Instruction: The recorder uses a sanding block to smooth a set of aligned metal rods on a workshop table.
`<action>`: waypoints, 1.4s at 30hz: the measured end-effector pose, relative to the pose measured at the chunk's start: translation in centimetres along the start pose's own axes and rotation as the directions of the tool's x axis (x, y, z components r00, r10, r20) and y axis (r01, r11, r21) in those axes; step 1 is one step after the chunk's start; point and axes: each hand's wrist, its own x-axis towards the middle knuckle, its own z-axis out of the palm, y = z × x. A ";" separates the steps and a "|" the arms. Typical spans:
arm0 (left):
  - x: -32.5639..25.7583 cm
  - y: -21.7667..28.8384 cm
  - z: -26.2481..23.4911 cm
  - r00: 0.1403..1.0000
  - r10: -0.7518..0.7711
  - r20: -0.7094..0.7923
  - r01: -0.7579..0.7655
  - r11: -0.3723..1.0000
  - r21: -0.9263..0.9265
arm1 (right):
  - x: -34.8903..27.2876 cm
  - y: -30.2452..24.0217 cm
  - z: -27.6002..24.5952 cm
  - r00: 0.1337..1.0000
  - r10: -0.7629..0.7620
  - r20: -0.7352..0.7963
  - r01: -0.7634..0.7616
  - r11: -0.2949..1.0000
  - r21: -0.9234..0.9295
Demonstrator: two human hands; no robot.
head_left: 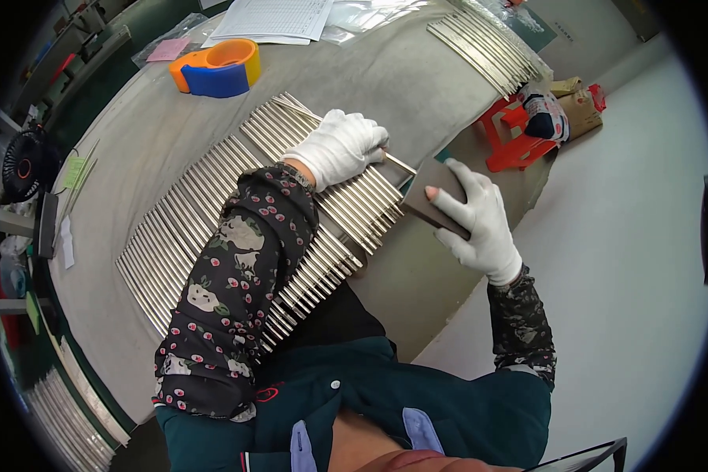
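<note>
White gloves cover both of my hands. My left hand (340, 148) is closed round a thin silvery metal rod (401, 164), whose end sticks out to the right past my fingers. In my right hand (484, 224) is a dark grey-brown rectangular block (431, 193), gripped between thumb and fingers, beside the rod's end. Whether the two touch I cannot tell. Beneath my left hand and forearm, rows of similar metal rods (185, 208) lie side by side on the grey table (102, 204). My left sleeve hides part of these rows.
An orange and blue tape dispenser (216, 69) stands behind the rods. Papers (271, 20) lie at the far edge, and another bundle of rods (484, 47) at the far right. A red stool (519, 149) with bags on it is beyond the table, a black fan (27, 165) at left.
</note>
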 end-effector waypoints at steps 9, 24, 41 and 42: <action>0.1 0.0 0.3 0.999 0.024 -0.024 -0.023 1.000 0.005 | -0.3 3.1 0.3 0.975 0.195 -0.107 -0.212 0.961 -0.180; 0.0 0.1 -0.4 1.000 -0.017 -0.007 0.017 0.998 -0.055 | -1.5 2.9 0.1 0.946 0.277 -0.169 -0.300 0.945 -0.129; -0.1 0.1 -0.4 0.999 0.000 -0.050 -0.007 0.990 -0.139 | -1.5 4.1 1.1 0.889 0.392 -0.237 -0.434 0.888 -0.156; -0.1 0.0 -0.3 0.997 0.021 -0.070 -0.032 0.987 -0.158 | -1.8 3.8 1.1 0.893 0.384 -0.233 -0.405 0.913 -0.046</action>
